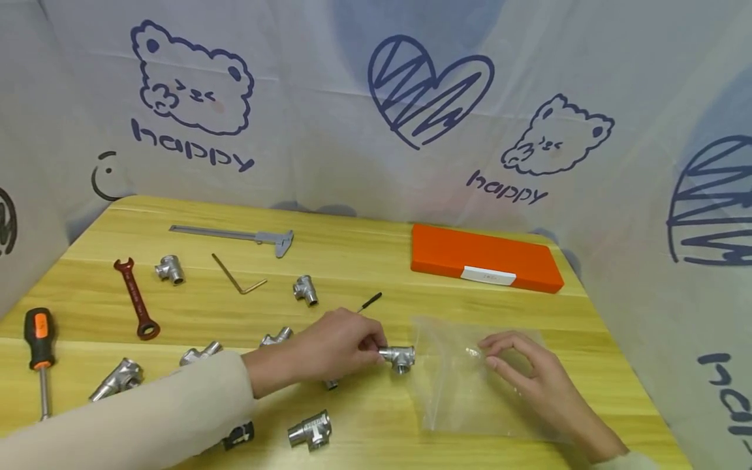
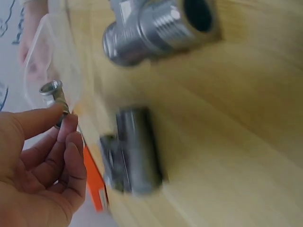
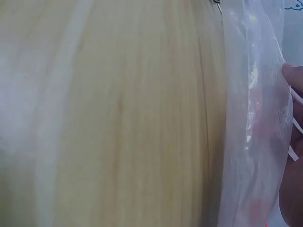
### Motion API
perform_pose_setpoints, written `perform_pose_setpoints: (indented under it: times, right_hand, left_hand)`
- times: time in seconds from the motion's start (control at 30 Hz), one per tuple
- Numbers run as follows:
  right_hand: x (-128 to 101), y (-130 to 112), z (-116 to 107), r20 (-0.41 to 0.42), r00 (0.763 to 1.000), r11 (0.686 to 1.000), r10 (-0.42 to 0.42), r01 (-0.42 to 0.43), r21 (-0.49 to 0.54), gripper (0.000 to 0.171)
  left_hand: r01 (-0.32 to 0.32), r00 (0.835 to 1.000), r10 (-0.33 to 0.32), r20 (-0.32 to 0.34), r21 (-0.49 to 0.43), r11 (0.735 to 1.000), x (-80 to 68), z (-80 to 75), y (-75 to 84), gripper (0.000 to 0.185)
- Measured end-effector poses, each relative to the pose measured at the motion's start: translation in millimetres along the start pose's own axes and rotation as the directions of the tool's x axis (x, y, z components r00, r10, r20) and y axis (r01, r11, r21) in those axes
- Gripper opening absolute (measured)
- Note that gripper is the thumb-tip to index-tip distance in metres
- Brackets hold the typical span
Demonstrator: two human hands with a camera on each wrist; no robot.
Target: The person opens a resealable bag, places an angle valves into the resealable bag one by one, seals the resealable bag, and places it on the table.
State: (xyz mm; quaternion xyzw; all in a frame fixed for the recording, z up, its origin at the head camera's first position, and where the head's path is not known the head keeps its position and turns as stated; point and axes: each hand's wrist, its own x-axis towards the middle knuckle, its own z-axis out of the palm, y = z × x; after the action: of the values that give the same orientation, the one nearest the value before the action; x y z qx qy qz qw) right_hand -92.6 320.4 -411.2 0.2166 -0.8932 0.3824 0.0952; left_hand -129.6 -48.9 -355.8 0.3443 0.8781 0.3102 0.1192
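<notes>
Under both hands spreads the wooden table (image 1: pixel 352 248), pale yellow and hemmed by a printed cloth backdrop (image 1: pixel 352 98) with bears and hearts. Beyond the hands, toward the backdrop, lies a flat orange case (image 1: pixel 484 258). Beneath the right hand (image 1: pixel 537 375) lies a clear plastic bag (image 1: pixel 464 385), flat on the table; the fingers of that hand pinch the bag's upper edge, and the right wrist view shows a fingertip (image 3: pixel 293 75) pressed against the film. Far out past the left forearm, near the table's edge, lies a screwdriver with an orange-and-black handle (image 1: pixel 38 352), and beyond that arm lie a grey caliper (image 1: pixel 235 236), a red wrench (image 1: pixel 136 297) and a bent hex key (image 1: pixel 235 274). The left hand (image 1: pixel 335 349) grips a metal tee fitting (image 1: pixel 399 358) by one end between thumb and fingertips, holding it just beside the bag's open edge, between the two hands; the left wrist view shows the fitting's threaded end poking out above the curled fingers (image 2: pixel 66 137). More tee fittings are scattered round the left arm: one nearer the person than the left hand (image 1: pixel 310 431), one beyond it (image 1: pixel 305 290), one by the wrench (image 1: pixel 170 269), and others partly hidden along the sleeve (image 1: pixel 120 377). Just beyond the left knuckles lies a small black-handled tool (image 1: pixel 370 301), thin and hard to make out.
</notes>
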Motion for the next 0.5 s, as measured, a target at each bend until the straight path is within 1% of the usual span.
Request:
perform_pose_setpoints:
  times: [0.07,0.13,0.27,0.3,0.37,0.43,0.5]
  right_hand:
    - [0.2,0.0,-0.2,0.005,1.0,1.0,0.006,-0.006,0.008,0.026]
    - [0.3,0.0,0.0,0.009,1.0,1.0,0.005,-0.005,0.012,0.025]
    - [0.5,1.2,1.7,0.02,1.0,1.0,0.006,-0.006,0.024,0.025]
    - [0.5,1.6,2.2,0.02,1.0,1.0,0.002,-0.002,0.025,0.025]
    - [0.2,2.8,3.1,0.018,1.0,0.999,-0.004,0.003,0.034,0.026]
    - [0.0,4.0,3.7,0.012,1.0,0.999,-0.019,0.018,0.043,0.027]
    - [0.2,4.3,3.8,0.012,0.999,0.998,-0.033,0.032,0.047,0.028]
  left_hand:
    - [0.014,1.0,-0.014,0.008,0.011,1.0,8.3,8.5,5.1,0.012]
    - [0.014,1.0,-0.014,0.005,0.028,1.0,15.1,15.3,9.6,0.009]
    - [0.018,1.0,-0.019,0.012,0.062,0.998,24.9,25.7,17.2,0.005]
    - [0.022,1.0,-0.023,0.017,0.056,0.998,26.8,27.9,19.0,0.004]
    - [0.036,0.998,-0.036,0.053,0.005,0.999,30.5,32.1,22.3,0.008]
    - [0.042,0.994,-0.034,0.108,-0.072,0.997,33.0,34.2,24.5,0.02]
    - [0.05,0.988,-0.027,0.152,-0.146,0.988,33.4,32.3,24.4,0.03]
